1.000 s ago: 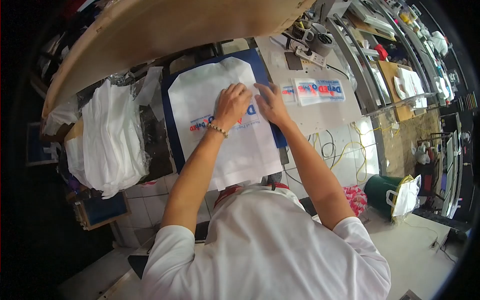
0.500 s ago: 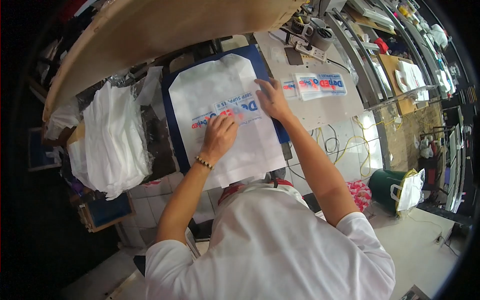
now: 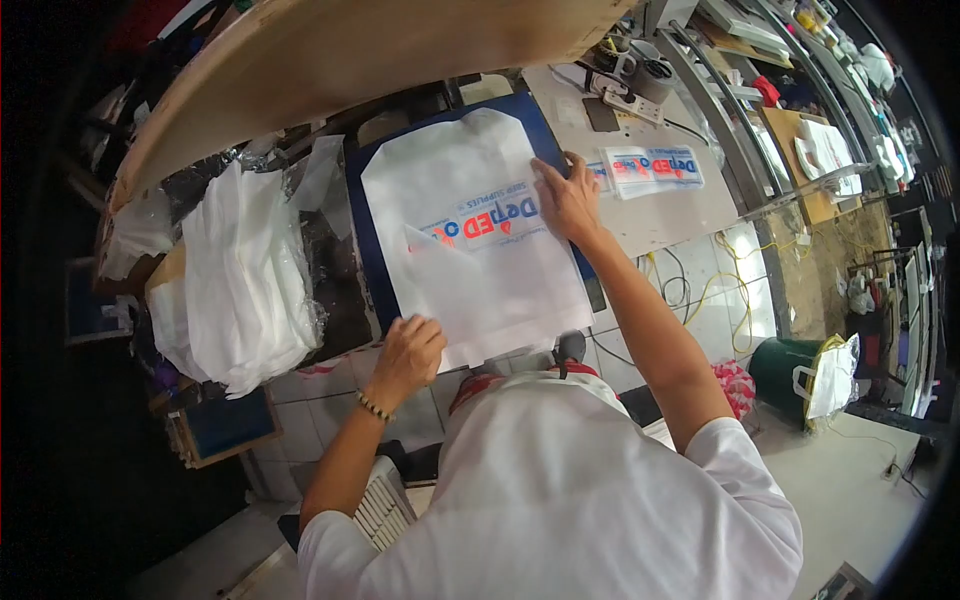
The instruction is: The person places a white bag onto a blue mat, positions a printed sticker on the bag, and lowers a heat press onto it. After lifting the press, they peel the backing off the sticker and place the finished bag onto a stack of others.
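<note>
A white fabric bag (image 3: 480,290) lies over a dark blue board (image 3: 375,255), with red and blue lettering upside down to me across its middle. My left hand (image 3: 405,355) has its fingers closed on the bag's lower left edge, and a slanting fold runs from there into the print. At the upper right edge rests my right hand (image 3: 572,198), its thumb and fingers apart, fingertips on the fabric beside the lettering.
A pile of white fabric (image 3: 245,280) lies on the left. On the right-hand table are a clear printed sheet (image 3: 655,170), a power strip (image 3: 632,103) and mugs. A wooden panel (image 3: 330,60) overhangs the far side. Yellow cables (image 3: 735,290) cross the floor.
My left hand has moved from the print down to the bag's lower left edge, and a fold now shows there. My right hand stays at the right edge. The view has shifted slightly.
</note>
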Action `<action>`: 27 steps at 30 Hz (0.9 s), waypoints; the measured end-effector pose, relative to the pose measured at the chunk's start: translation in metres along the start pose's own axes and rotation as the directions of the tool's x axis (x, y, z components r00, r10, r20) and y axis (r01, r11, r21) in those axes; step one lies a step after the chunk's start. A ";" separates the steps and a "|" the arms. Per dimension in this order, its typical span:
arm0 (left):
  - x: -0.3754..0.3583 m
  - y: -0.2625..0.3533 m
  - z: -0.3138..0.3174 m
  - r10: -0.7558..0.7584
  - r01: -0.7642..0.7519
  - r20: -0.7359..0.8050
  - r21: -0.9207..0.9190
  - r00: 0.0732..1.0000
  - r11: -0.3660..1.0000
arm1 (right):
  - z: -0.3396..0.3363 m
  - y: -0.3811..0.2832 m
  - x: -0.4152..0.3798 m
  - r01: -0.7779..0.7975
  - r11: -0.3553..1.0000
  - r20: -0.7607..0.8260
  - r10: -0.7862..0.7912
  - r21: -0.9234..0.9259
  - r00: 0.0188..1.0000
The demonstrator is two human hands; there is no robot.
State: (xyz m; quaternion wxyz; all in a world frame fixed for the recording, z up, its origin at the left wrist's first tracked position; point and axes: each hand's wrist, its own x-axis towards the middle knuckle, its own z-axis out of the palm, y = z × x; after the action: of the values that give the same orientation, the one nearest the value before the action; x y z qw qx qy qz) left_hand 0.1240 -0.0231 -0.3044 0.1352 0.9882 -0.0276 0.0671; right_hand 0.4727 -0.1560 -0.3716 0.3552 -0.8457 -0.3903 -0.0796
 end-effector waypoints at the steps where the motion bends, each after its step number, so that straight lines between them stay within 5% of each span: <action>1: -0.015 0.000 -0.005 -0.027 0.028 0.078 -0.012 0.997 1.000 | -0.009 -0.011 -0.004 -0.020 0.993 -0.027 0.017 -0.114 1.000; 2: -0.031 0.000 -0.010 -0.029 0.029 0.076 -0.008 0.997 1.000 | -0.019 -0.021 -0.010 0.001 0.989 -0.081 -0.013 -0.150 0.997; 5: -0.093 -0.003 -0.021 -0.272 0.343 0.467 -0.072 0.841 0.936 | -0.040 -0.028 -0.054 -0.095 0.989 0.092 0.106 -0.110 0.990; 6: -0.115 -0.005 -0.020 -0.356 0.441 0.600 0.006 0.717 0.897 | -0.052 -0.036 -0.075 -0.126 0.983 0.124 0.142 -0.130 0.982; 8: -0.139 -0.010 -0.023 -0.475 0.460 0.836 0.320 0.274 0.828 | -0.070 -0.050 -0.115 -0.191 0.970 0.150 0.214 -0.154 0.965; 9: -0.152 -0.012 -0.022 -0.480 0.465 0.834 0.323 0.271 0.824 | -0.072 -0.056 -0.130 -0.186 0.971 0.153 0.208 -0.148 0.966; 11: -0.171 -0.021 -0.014 -0.549 0.485 0.831 0.444 0.092 0.753 | -0.071 -0.061 -0.154 -0.368 0.930 0.194 0.361 0.000 0.912; 12: -0.169 -0.027 -0.010 -0.544 0.478 0.834 0.443 0.090 0.758 | -0.067 -0.053 -0.162 -0.377 0.926 0.194 0.370 -0.003 0.909; 14: -0.154 -0.048 0.000 -0.479 0.756 0.739 -0.063 0.474 0.652 | -0.055 -0.034 -0.171 -0.574 0.818 0.448 0.502 0.032 0.740; 15: -0.141 -0.054 -0.006 -0.485 0.772 0.686 -0.180 0.543 0.610 | -0.059 -0.034 -0.168 -0.575 0.817 0.438 0.506 0.031 0.743; 17: -0.117 -0.061 -0.028 -0.495 0.720 0.540 -0.366 0.681 0.590 | -0.087 -0.029 -0.171 -0.398 0.723 0.056 0.448 0.565 0.892; 18: -0.106 -0.067 -0.042 -0.490 0.659 0.445 -0.435 0.749 0.614 | -0.117 -0.019 -0.175 -0.544 0.681 0.103 0.575 0.491 0.812; 19: -0.096 -0.070 -0.061 -0.534 0.667 0.399 -0.444 0.745 0.598 | -0.150 -0.004 -0.186 -0.680 0.604 0.131 0.700 0.415 0.702; 21: -0.096 -0.096 -0.075 -0.581 0.636 0.272 -0.438 0.767 0.635 | -0.189 0.051 -0.241 -0.638 0.653 -0.045 0.713 0.409 0.700; 22: -0.102 -0.115 -0.084 -0.546 0.578 0.226 -0.490 0.807 0.652 | -0.215 0.053 -0.269 -0.721 0.555 -0.051 0.805 0.414 0.591; 23: -0.107 -0.132 -0.096 -0.515 0.512 0.122 -0.431 0.849 0.743 | -0.240 0.053 -0.298 -0.787 0.446 -0.054 0.881 0.427 0.470; 25: -0.128 -0.179 -0.121 -0.613 0.589 0.024 -0.308 0.790 0.747 | -0.261 0.097 -0.410 -0.766 0.540 -0.114 0.836 0.350 0.537; 26: -0.148 -0.222 -0.130 -0.593 0.577 -0.100 -0.152 0.799 0.803 | -0.270 0.086 -0.443 -0.883 0.374 -0.113 0.927 0.283 0.356; 27: -0.155 -0.252 -0.141 -0.550 0.568 -0.233 0.011 0.802 0.823 | -0.270 0.083 -0.488 -0.907 0.318 -0.151 0.946 0.278 0.286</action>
State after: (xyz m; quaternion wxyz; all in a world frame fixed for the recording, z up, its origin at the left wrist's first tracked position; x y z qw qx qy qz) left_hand -0.0284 0.2633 -0.2575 0.1114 0.9433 0.2828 0.1337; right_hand 0.2380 -0.6665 -0.4186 0.4445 -0.8659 0.2246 0.0468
